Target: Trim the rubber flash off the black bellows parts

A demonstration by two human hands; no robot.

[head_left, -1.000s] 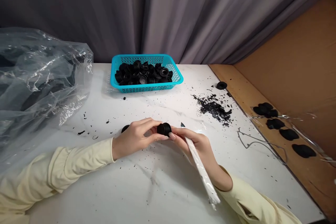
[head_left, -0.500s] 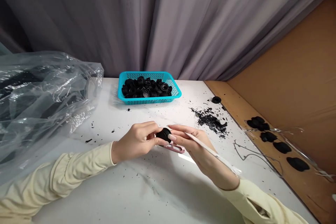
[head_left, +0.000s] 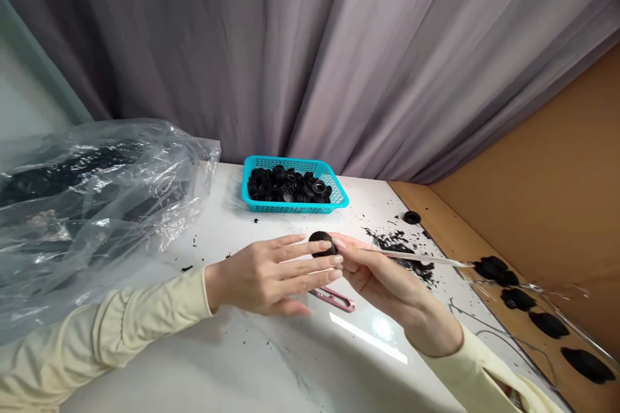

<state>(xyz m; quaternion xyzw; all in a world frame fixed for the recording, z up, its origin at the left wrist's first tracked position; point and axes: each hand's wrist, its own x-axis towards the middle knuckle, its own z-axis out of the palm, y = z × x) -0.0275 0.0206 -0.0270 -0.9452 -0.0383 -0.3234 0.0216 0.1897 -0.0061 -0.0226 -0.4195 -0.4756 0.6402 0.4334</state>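
A round black rubber piece [head_left: 320, 240], ribbed along its side in the earlier view, is held in the fingertips of my right hand [head_left: 392, 284]. From that same hand a slim whitish strip or tool [head_left: 426, 259] sticks out to the right; its kind I cannot make out. My left hand [head_left: 264, 276] is open, its fingers stretched out over the near side of the rubber piece, with fingertips touching or close to it. Below the hands lies a pair of pink thread snips [head_left: 339, 300] on the white table, its left part hidden by my left hand.
A turquoise basket [head_left: 295, 208] full of black rubber pieces stands at the back. Clear plastic sheeting [head_left: 145, 187] covers the left. Black scraps [head_left: 394, 242] and a lone black ring [head_left: 411, 217] lie at right, with several flat black pieces [head_left: 549, 324] on the brown board.
My left hand has gone from pinching the rubber piece to stretched fingers. The piece has turned, showing a smooth face. The whitish strip now points right, and the camera view has tilted.
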